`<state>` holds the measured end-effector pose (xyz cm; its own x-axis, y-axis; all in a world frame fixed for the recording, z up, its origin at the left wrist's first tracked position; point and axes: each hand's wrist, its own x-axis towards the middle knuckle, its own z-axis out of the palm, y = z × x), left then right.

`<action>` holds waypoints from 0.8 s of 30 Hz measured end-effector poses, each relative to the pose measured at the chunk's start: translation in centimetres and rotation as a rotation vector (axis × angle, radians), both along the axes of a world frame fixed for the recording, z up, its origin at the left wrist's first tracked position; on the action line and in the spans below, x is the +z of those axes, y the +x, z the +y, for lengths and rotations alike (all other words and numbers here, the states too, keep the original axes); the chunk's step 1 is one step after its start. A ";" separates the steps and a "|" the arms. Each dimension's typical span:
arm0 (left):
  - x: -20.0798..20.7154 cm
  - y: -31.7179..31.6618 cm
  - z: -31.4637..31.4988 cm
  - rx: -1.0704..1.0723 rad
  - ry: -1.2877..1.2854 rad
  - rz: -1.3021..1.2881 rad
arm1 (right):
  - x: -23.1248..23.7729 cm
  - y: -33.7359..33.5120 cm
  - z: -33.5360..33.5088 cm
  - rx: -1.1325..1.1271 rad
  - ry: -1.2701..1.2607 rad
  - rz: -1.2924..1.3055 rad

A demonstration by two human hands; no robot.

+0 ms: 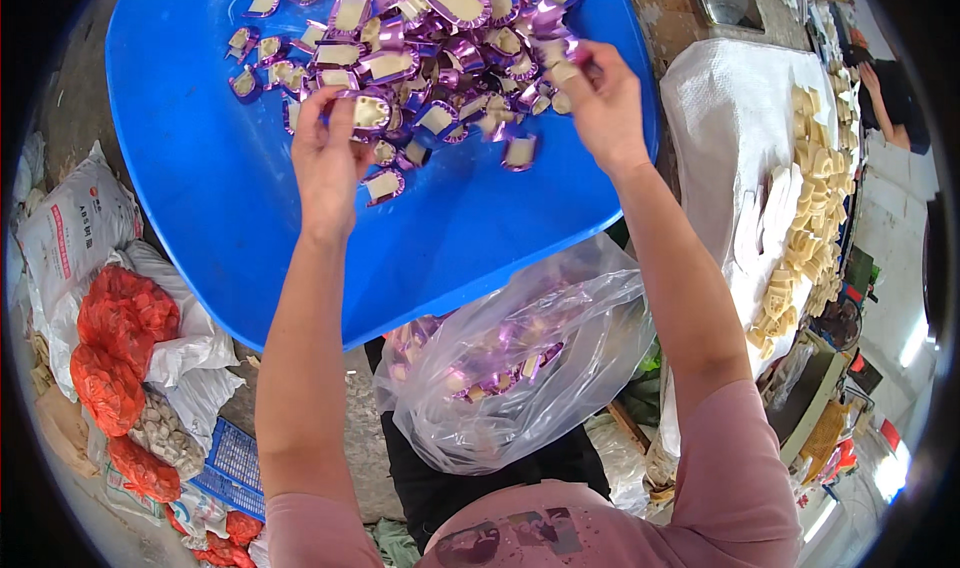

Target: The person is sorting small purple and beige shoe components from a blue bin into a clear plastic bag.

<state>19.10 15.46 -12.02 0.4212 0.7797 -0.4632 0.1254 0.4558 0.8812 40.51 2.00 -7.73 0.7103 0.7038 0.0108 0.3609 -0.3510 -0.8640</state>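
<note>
A heap of small curved plastic pieces (460, 3), shiny purple outside and cream inside, lies in a wide blue tub (200, 168). At the near left of the heap, my left hand (330, 168) is closed, its thumb and fingers pinching one purple-and-cream piece (371, 114). My right hand (608, 108) grips another such piece (562, 71) over the heap's right side; it is slightly blurred. Below the tub, a clear plastic bag (520, 368) in my lap holds more purple pieces.
Right of the tub, a white woven sack (715, 98) bears white gloves (768, 213) and many cream pieces (810, 208). Red mesh bags (125, 313), white sacks (75, 218) and a blue crate (228, 468) stand at left. Another person (890, 98) is at far right.
</note>
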 end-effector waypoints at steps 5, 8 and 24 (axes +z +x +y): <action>2.7 -0.9 -0.3 0.078 -0.301 -0.221 | 1.5 1.0 -0.9 -0.117 0.369 0.780; 2.5 -1.8 -1.1 0.087 -0.192 -0.216 | 2.8 -0.1 -1.0 -0.135 0.285 0.885; -1.5 -2.4 -4.5 -0.439 0.343 0.151 | 6.0 -4.8 -6.6 0.018 0.155 1.056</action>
